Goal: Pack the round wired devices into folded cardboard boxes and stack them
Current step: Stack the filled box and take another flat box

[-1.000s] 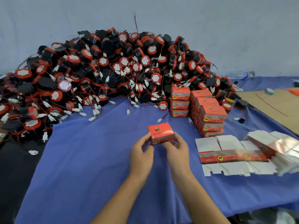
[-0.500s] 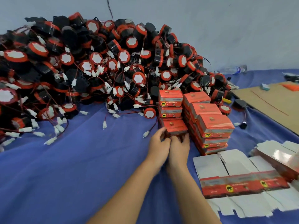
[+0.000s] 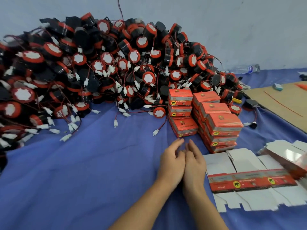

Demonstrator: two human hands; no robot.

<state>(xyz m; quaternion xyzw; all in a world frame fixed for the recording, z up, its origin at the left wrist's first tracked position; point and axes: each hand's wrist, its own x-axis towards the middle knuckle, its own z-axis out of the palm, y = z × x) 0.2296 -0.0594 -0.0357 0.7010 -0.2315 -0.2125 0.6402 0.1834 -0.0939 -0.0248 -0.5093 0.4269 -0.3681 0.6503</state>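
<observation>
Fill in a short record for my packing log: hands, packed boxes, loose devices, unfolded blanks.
left hand: open, holds nothing, close beside the other hand
right hand: open, holds nothing
nearest box: closed, on the blue cloth just beyond the fingertips, untouched
box stacks: closed orange boxes, behind and right of the nearest box
device pile: large loose heap at back left, wires trailing
flat blanks: unfolded, right of the hands
</observation>
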